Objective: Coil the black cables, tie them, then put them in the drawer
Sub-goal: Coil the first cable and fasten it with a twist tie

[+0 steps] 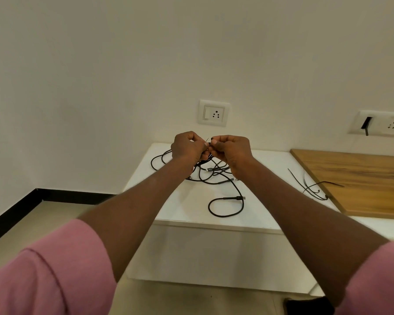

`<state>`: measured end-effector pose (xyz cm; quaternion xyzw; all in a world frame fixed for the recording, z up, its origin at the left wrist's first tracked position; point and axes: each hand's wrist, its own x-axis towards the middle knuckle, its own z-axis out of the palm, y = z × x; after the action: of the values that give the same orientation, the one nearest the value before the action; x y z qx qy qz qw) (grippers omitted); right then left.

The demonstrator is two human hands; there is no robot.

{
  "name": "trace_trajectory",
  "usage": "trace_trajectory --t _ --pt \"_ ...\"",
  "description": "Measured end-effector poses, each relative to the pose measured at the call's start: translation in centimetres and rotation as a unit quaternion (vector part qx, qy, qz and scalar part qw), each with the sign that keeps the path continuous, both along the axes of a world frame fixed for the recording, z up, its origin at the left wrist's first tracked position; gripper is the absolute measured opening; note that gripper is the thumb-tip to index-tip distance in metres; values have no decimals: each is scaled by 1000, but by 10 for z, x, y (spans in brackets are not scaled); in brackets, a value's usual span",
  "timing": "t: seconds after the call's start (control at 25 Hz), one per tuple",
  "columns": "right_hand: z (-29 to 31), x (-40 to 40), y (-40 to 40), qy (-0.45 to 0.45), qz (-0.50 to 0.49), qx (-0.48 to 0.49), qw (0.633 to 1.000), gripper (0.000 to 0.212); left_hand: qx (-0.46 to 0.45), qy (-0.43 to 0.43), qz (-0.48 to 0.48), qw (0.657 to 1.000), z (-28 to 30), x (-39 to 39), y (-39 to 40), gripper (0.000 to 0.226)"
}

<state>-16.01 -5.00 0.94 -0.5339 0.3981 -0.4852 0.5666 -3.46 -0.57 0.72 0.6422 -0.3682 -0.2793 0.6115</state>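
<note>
Black cables (225, 201) lie tangled on a low white cabinet (187, 205), with one loop ending in a plug near its front. My left hand (187, 147) and my right hand (231, 150) are raised together above the far part of the tangle. Both hands are closed on a bunched part of a black cable; a thin black tip, perhaps a tie, sticks up between the fingertips. Strands hang from the hands down into the pile. The bunch itself is mostly hidden by my fingers.
Several thin black ties (309, 187) lie at the right of the cabinet top, partly on a wooden board (362, 178). Wall sockets (213, 113) sit behind. The cabinet's white front (214, 253) faces me. Tiled floor and a dark skirting (14, 214) are at left.
</note>
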Motion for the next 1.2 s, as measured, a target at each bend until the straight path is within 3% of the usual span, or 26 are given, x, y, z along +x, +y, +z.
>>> trace_trajectory --t 0.48,1.2 --pt "-2 0 2 -4 0 -23 1000 5 -11 -68 3 998 0 -1 0 6" --pt "-11 4 -1 84 -37 -95 991 6 -10 -161 14 987 1 -5 3 11"
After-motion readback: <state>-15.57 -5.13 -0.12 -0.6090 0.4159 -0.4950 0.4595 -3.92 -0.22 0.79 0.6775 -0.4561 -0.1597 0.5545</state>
